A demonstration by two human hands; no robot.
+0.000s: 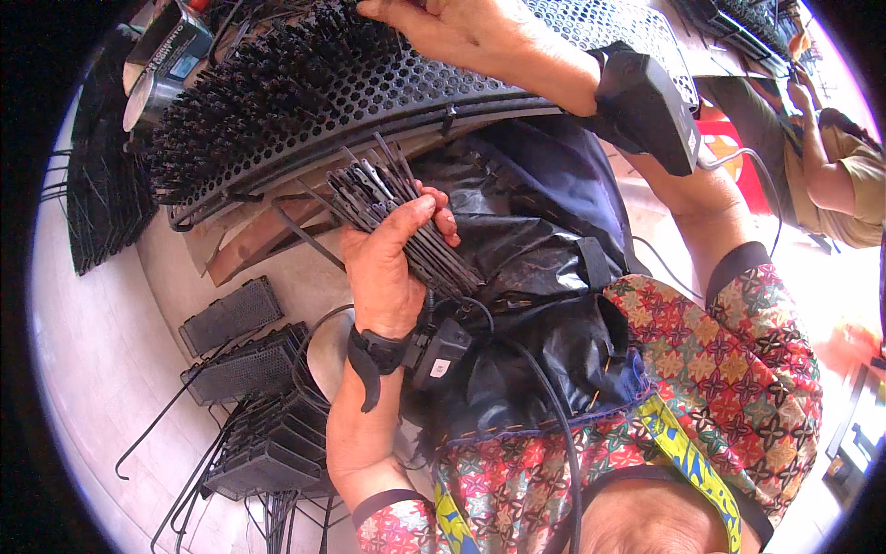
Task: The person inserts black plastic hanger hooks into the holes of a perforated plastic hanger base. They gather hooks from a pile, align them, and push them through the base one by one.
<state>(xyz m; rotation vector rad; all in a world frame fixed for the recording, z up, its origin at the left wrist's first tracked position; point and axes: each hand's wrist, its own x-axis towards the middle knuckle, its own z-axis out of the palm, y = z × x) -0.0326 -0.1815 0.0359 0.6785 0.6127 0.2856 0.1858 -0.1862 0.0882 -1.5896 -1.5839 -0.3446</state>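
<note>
My left hand (392, 254) is closed round a bundle of thin dark metal rods (369, 189), held above my lap. Some rod ends look flattened, with small holes. My right hand (471, 32) reaches over a black perforated rack (489, 78). Its thumb and finger come together by the standing rods, partly cut off by the upper edge; what they pinch cannot be made out. Many dark rods (249, 102) stand upright in the holes across the rack's left part. Bare holes show on the right part.
Stacked black perforated racks with long wire legs (268, 452) stand on the floor at lower left. A bundle of dark rods (106, 175) lies at far left, near a box (180, 51) and a metal tin (152, 102). Another person (835, 175) works at right. Cables run from my wrist devices.
</note>
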